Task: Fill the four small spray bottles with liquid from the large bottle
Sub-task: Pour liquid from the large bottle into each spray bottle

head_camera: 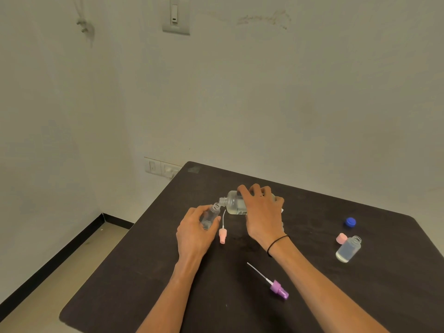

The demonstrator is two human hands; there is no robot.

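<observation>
Right hand (260, 212) tips large bottle (234, 204) leftward.

Clear bottles (234, 203), pink (222, 236) & purple sprayers (279, 289), blue cap (350, 222), dark brown-blk table (312, 212).

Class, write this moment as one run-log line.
left hand: holds small bottle | right hand: tips large bottle, neck at small bottle's mouth | table: second small bottle open
</observation>
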